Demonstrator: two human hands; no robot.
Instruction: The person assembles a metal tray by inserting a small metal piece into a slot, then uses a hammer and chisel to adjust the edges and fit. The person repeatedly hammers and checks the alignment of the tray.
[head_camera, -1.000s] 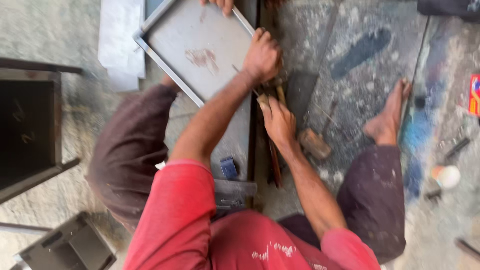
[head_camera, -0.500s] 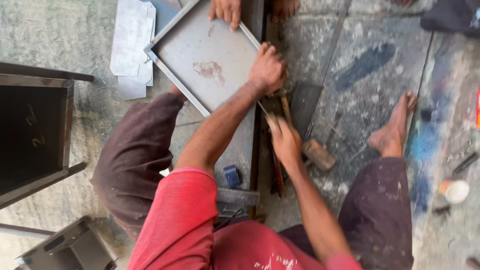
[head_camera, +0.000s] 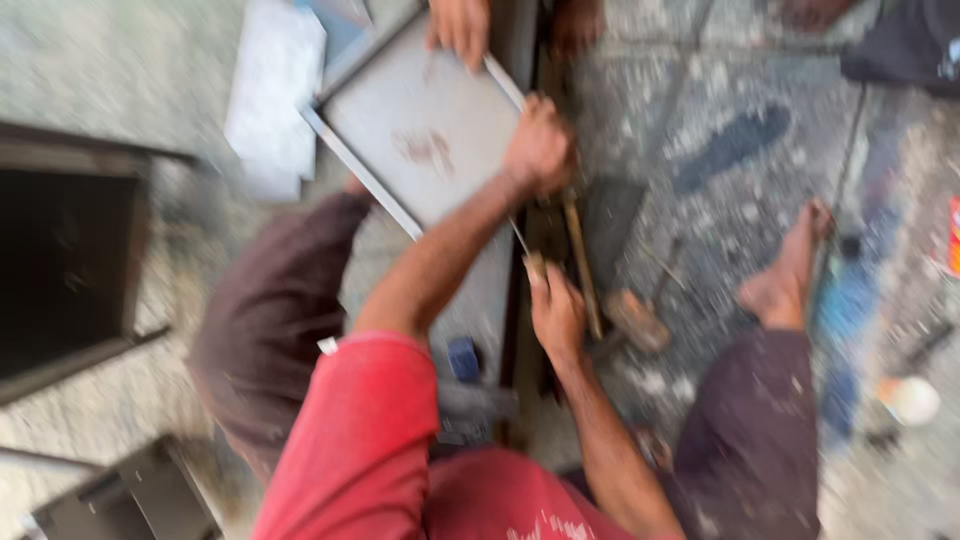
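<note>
Blur obscures detail. Left hand (head_camera: 538, 150) grips the tray (head_camera: 420, 140) edge at upper centre; right hand (head_camera: 556, 312) clasps a thin tool (head_camera: 522, 240). Another person's hand (head_camera: 460, 25) is cut off above. Hammer (head_camera: 635, 320) lies right.

You are looking down on a speckled grey stone floor (head_camera: 720, 120), stained with dark patches and crossed by thin joint lines toward the upper right of the frame. At the left edge sits a dark, open metal box frame (head_camera: 60, 260). Another grey metal frame (head_camera: 130, 495) lies in the lower left corner. Pale flat sheets (head_camera: 275, 95) rest at upper left. Daylight is soft and even; everything is blurred.
</note>
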